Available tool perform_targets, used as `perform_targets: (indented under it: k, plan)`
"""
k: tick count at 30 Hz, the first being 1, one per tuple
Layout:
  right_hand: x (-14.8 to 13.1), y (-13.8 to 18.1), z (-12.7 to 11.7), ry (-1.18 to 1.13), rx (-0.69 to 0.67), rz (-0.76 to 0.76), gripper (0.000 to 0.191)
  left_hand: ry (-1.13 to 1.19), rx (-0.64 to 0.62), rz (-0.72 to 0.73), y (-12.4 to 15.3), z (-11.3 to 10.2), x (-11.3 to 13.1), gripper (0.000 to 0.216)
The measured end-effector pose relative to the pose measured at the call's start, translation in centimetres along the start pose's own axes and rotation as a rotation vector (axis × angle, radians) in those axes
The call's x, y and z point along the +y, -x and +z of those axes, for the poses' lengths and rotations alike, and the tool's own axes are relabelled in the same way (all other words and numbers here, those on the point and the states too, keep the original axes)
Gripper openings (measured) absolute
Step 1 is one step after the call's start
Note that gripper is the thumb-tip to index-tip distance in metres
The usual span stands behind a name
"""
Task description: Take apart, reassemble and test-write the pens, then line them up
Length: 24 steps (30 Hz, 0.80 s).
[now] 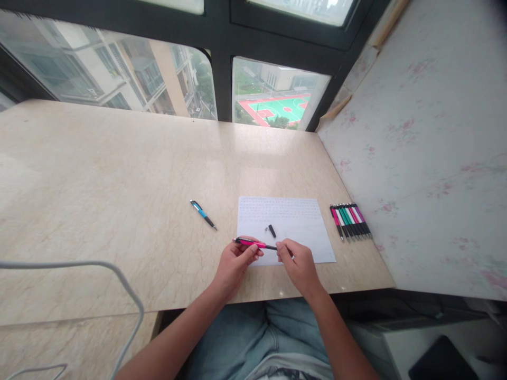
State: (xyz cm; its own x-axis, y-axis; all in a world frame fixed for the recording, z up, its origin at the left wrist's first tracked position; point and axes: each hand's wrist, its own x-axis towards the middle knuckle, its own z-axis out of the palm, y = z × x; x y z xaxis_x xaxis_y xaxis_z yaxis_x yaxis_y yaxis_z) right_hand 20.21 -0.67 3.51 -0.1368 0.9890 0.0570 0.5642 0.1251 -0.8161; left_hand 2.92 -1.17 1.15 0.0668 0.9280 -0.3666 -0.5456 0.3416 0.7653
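Observation:
My left hand (236, 259) pinches a pink and black pen (253, 243) by its pink barrel, holding it level just above a white sheet of paper (295, 219). My right hand (298, 260) is closed on the pen's dark right end. A small black pen part (271, 230) and a tiny silvery piece lie on the paper just beyond the pen.
A blue and black pen (203, 214) lies alone on the beige marble table (119, 184), left of the paper. A row of several pens (350, 219) lies by the right wall. A white cable (119, 279) loops at the lower left. Windows stand behind the table.

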Motion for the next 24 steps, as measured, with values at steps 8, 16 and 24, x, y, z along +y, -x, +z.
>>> perform_targets:
  k: [8, 16, 24]
  plan:
    - [0.0, 0.1, 0.3, -0.035, -0.056, 0.085, 0.045, 0.052, 0.010, -0.010, 0.0, -0.1, 0.0, 0.022]
    - [0.3, 0.1, 0.9, -0.049, -0.019, 0.117, 0.048, 0.049, -0.011, -0.005, 0.0, -0.2, 0.3, 0.020]
    - [1.2, -0.7, 0.5, -0.254, -0.133, 0.212, 0.045, -0.041, -0.019, 0.042, -0.1, -0.2, 0.5, 0.021]
